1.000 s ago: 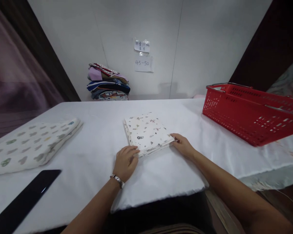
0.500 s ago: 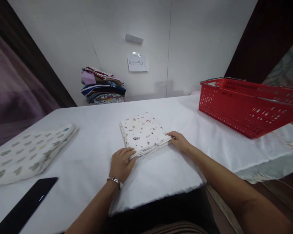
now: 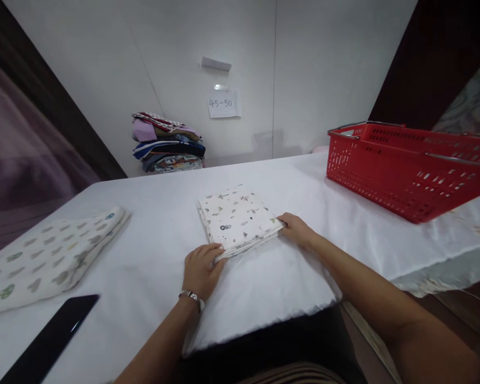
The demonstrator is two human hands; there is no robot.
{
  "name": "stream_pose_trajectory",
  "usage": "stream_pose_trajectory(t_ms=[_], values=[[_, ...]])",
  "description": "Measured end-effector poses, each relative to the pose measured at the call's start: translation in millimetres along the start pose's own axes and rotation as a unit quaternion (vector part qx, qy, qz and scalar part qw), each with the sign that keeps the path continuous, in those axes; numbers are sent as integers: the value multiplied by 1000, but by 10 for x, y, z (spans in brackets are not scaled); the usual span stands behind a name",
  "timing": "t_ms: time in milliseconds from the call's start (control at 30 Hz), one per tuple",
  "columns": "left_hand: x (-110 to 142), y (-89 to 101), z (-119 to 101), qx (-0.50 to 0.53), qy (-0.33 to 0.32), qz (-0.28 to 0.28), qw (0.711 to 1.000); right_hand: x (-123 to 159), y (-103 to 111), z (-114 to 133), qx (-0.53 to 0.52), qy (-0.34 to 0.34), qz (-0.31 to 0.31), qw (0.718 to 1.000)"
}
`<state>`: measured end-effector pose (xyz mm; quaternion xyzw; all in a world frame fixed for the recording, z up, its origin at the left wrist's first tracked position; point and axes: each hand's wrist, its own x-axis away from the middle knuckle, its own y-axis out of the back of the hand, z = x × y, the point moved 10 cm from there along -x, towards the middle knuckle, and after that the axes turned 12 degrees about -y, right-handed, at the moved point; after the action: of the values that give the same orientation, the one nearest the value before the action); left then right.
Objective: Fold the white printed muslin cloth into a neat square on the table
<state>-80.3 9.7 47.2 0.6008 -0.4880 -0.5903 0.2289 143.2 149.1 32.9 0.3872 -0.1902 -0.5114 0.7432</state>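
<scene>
A small folded white cloth with tiny coloured prints (image 3: 237,217) lies in the middle of the white-covered table (image 3: 164,213). My left hand (image 3: 200,267), a watch on its wrist, has its fingers curled round the cloth's near left corner. My right hand (image 3: 296,229) pinches the near right corner. Both hands rest low on the table at the cloth's front edge.
A red plastic basket (image 3: 408,165) stands at the right. A larger folded cloth with grey-green shapes (image 3: 48,256) lies at the left, a dark flat object (image 3: 50,341) in front of it. A stack of folded fabrics (image 3: 168,143) sits by the wall.
My hands stay on the cloth's front corners; the left fingers have closed further under the corner. The view has shifted slightly as my head moved.
</scene>
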Motion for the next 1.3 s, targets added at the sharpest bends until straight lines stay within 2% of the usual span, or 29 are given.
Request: stream_pose_trajectory(t_ms=[200, 433, 533, 733, 933, 1100, 1200, 1300], values=[[12, -17, -51, -4, -16, 3, 1000, 61, -6, 36, 8, 28, 24, 999], [14, -67, -86, -9, -18, 19, 1000, 99, -3, -13, 27, 10, -11, 1000], [-1, -25, -154, -25, -38, 15, 999, 104, -2, -29, 27, -5, -28, 999], [-37, 97, -325, -50, -90, -14, 995, 100, -49, -66, 25, -14, -17, 999], [-40, 20, -346, -38, -115, 28, 992, 99, -45, -85, 16, 2, -16, 1000], [11, 37, -373, -15, -152, 46, 987, 92, -8, -113, 2, -29, -3, 1000], [29, 51, -366, -10, -155, 31, 987, 93, 103, 88, -14, -17, -28, 999], [26, 70, -364, -5, -143, 12, 990, 85, 136, 542, -19, 54, -46, 997]])
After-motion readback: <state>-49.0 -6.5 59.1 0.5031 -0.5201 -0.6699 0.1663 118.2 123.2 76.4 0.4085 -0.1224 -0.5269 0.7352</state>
